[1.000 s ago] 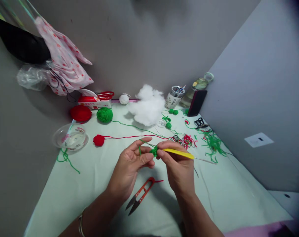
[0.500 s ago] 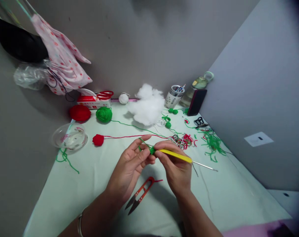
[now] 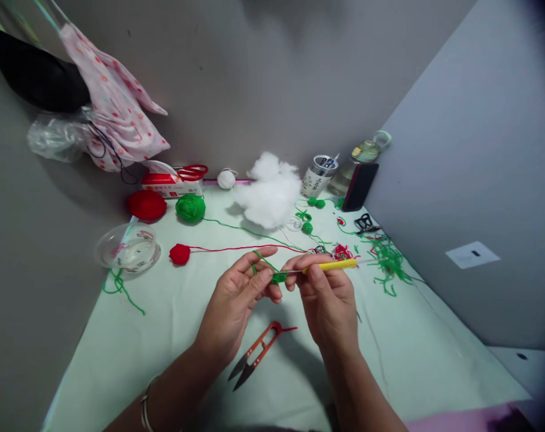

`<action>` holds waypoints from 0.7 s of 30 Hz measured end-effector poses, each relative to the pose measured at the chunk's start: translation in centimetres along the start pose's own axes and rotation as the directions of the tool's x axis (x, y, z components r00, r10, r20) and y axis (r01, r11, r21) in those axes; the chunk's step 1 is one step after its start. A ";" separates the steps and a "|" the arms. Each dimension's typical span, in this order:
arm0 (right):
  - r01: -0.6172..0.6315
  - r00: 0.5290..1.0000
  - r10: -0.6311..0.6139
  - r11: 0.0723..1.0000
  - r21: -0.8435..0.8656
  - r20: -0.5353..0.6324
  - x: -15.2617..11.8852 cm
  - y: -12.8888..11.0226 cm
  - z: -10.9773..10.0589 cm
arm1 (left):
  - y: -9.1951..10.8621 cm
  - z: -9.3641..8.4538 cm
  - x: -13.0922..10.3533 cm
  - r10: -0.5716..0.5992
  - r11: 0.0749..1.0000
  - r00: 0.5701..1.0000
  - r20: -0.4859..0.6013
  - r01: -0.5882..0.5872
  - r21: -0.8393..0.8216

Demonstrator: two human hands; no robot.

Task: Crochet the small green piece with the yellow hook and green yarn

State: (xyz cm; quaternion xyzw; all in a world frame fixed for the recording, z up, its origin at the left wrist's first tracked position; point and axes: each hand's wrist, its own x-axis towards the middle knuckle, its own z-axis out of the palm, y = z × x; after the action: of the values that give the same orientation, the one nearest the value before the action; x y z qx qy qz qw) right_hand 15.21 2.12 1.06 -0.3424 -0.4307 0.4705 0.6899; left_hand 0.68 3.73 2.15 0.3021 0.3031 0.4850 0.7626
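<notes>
Between the fingertips of my left hand is a small green crochet piece, with green yarn running up over the raised index finger. My right hand grips a crochet hook by its yellow handle. The hook's thin metal shaft reaches left to the green piece; its tip is hidden there. Below the hands, orange-handled thread snips lie on the cloth, blades toward the lower left, with a bit of red yarn at the handle end.
Behind the hands sit a green yarn ball, red yarn balls and white stuffing. A clear plastic bowl stands at left. Green yarn scraps, a phone and a pen cup are at right.
My right hand has shifted slightly right, drawing the yellow handle away from the green piece and turning it closer to level. Metal shaft now shows between them. My left hand has barely moved.
</notes>
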 end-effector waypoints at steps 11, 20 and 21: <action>0.360 0.933 -0.307 0.832 -0.423 0.189 -1.1 -1.0 -0.4 | -0.1 -0.6 -0.1 0.141 0.971 0.989 -0.045 -0.130 0.202; 0.633 0.740 -0.466 0.240 -0.736 0.485 -1.7 -0.5 0.0 | 0.0 -0.2 -0.2 0.123 0.982 0.988 -0.094 -0.107 0.157; 0.639 0.719 -0.476 0.167 -0.751 0.506 -1.7 -0.2 0.0 | 0.0 -0.1 -0.3 0.109 0.988 0.990 -0.093 -0.098 0.118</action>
State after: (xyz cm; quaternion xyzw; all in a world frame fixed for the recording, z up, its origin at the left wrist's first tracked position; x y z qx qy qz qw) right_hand 15.00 0.40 0.76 -0.4325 -0.7556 -0.0981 0.4820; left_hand 0.45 3.48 2.14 0.3358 0.3517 0.5205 0.7019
